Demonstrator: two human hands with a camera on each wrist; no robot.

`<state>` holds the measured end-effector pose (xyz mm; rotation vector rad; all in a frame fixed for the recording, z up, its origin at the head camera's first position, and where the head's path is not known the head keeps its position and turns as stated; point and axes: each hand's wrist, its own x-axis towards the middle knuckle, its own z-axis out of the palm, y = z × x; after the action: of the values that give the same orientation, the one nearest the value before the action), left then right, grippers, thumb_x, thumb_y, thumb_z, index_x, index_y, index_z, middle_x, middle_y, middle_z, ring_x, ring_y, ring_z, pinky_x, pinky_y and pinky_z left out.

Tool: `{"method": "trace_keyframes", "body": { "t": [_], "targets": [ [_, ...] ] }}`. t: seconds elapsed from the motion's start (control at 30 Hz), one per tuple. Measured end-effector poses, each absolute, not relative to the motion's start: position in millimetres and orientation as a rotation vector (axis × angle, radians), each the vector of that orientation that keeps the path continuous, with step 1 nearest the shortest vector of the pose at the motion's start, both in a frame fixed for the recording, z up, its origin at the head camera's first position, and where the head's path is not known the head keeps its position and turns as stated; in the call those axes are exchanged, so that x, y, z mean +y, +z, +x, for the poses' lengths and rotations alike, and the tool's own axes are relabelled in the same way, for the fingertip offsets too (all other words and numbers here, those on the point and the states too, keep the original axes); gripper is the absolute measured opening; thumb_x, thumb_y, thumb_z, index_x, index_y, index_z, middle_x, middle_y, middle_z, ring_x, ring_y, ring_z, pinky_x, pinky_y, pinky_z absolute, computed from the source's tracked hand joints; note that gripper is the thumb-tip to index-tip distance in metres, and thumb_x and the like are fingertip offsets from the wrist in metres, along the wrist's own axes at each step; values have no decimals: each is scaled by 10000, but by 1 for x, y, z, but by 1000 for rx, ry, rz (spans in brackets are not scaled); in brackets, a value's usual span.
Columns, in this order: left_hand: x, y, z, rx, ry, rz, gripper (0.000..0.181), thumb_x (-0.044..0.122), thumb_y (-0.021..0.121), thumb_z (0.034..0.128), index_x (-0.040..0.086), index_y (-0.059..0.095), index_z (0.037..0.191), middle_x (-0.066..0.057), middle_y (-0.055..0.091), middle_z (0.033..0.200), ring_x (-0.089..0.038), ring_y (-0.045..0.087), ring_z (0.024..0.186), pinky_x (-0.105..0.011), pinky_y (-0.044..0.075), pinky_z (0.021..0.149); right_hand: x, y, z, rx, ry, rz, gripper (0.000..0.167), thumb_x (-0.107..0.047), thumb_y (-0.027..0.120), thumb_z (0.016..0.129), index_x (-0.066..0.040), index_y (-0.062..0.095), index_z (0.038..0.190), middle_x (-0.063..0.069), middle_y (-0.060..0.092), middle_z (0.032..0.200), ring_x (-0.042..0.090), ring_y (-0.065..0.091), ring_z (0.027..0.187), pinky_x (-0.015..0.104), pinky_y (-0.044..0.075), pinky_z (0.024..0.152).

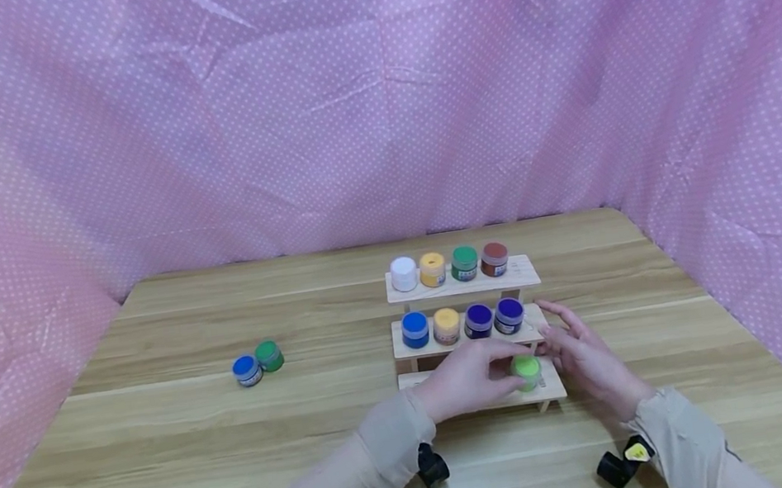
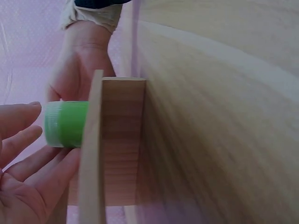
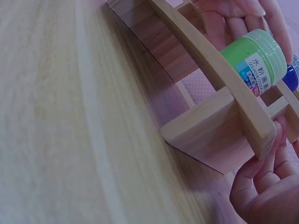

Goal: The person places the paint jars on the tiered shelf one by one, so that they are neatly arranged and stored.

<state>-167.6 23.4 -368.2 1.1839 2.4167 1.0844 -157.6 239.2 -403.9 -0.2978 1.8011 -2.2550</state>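
Note:
A light-green paint jar [image 1: 527, 372] stands on the bottom step of a three-step wooden rack [image 1: 464, 286]. My left hand [image 1: 464, 379] is around this jar from the left, thumb on the near side and fingers on the far side. In the right wrist view a gap shows between a digit of the left hand [image 3: 233, 11] and the jar [image 3: 254, 60]. With thumb and fingertips, my right hand [image 1: 592, 366] holds the right end of the rack; in the right wrist view the fingertips meet the bottom shelf's corner [image 3: 261, 135].
The top step holds white [image 1: 404, 274], yellow [image 1: 432, 270], green [image 1: 465, 264] and brown [image 1: 494, 259] jars. Blue [image 1: 415, 330], pale-orange [image 1: 447, 326] and two purple jars stand on the middle step. A blue jar [image 1: 247, 371] and a green jar [image 1: 269, 356] sit on the table's left.

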Motion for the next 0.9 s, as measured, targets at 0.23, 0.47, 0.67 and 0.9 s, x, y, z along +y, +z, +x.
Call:
{"method": "trace_keyframes", "body": {
  "t": [0.23, 0.47, 0.67, 0.9],
  "targets": [
    [14, -362, -161, 2428, 1182, 1071, 330, 212, 661, 897, 144, 630, 1218, 73, 650, 1190, -3, 584, 1086, -136, 470, 924, 238, -403, -158, 1804, -2261, -247, 323, -124, 423, 1010, -366, 433, 1223, -100, 659, 865, 39, 602, 796, 178, 506, 746],
    [-3, -366, -150, 2559, 1115, 1059, 320, 298, 671, 886, 196, 650, 1189, 101, 650, 1166, -24, 581, 1064, -180, 479, 924, 236, -403, -157, 1795, -2284, -235, 316, -125, 438, 1005, -342, 431, 1236, -95, 665, 924, 36, 596, 791, 178, 508, 742],
    [-19, -364, -146, 2594, 1124, 1051, 325, 272, 678, 880, 159, 649, 1183, 57, 654, 1160, -62, 603, 1046, -187, 490, 911, 236, -402, -157, 1826, -2272, -161, 325, -136, 451, 1001, -314, 399, 1268, -103, 647, 909, 31, 585, 787, 177, 500, 743],
    [-36, -364, -144, 2583, 1195, 1031, 296, 208, 686, 872, 100, 659, 1146, 8, 659, 1147, -132, 608, 1049, -229, 505, 923, 236, -401, -157, 1894, -2211, -83, 351, -174, 455, 1003, -285, 350, 1318, -120, 637, 888, 27, 583, 799, 179, 496, 759]
  ]
}}
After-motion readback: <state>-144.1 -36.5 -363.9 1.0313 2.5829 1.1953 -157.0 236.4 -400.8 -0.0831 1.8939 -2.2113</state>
